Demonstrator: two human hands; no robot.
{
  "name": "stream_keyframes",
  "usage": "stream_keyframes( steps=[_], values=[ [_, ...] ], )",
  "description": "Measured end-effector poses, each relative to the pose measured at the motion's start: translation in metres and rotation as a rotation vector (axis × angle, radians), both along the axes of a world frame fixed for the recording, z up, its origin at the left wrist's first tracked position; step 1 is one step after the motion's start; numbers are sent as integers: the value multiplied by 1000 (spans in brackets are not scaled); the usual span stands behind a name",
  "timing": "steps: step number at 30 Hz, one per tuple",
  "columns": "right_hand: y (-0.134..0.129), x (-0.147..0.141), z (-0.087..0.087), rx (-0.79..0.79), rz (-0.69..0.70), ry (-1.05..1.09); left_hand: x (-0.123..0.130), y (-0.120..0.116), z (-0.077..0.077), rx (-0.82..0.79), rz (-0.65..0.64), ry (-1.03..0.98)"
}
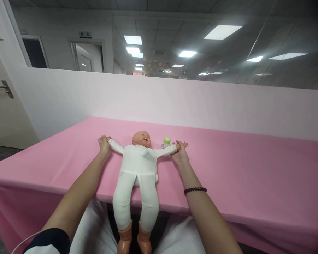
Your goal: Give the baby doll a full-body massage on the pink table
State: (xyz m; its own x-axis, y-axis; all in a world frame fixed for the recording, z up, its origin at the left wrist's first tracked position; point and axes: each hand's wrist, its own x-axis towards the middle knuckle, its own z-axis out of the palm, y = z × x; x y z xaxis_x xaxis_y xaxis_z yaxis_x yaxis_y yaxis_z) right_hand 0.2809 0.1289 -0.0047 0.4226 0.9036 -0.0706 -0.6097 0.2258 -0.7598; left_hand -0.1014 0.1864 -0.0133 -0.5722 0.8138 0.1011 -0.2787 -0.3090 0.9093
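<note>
**Doll (139, 160) held by both arms, spread wide on pink cloth (243, 173)**

The doll is laid on its back, its trunk borne by the cloth-covered table and its arms drawn out to either side. The far end of one arm is clasped in the left hand (104, 144), by which the doll's hand is mostly hidden. The other arm is grasped near the wrist by the right hand (179, 154), with the thumb laid over it and the doll's small fingers left poking out beyond. By such end-holds, it may be judged, each limb can be steered whole while the chest is left uncovered. How firmly either grip is pressed cannot be told.

The head is rested away from the wearer and turned toward the right-hand side. The legs are brought over the near edge, with the feet (125, 241) placed between the wearer's knees; the doll is thus probably set so far forward that both arms can be reached without leaning. Whether the feet are supported cannot be seen.

A green-lidded jar (166, 142) is stood upright just behind the sleeve, near the right hand, and its lower part is hidden. It is touched by neither hand, though within easy reach.
</note>
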Motion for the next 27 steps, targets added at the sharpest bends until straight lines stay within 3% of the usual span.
stream_keyframes(
  steps=[3, 15, 27],
  values=[
    [-4, -1, 3, -33, 20, 14, -3, 3, -1, 10, 36, -41],
    [-6, -1, 2, 248, 0, -43, -12, 3, -3, 151, 47, -33],
    [-3, 8, -3, -112, -12, 63, -17, 5, -11, -68, 81, 103]
  ],
)
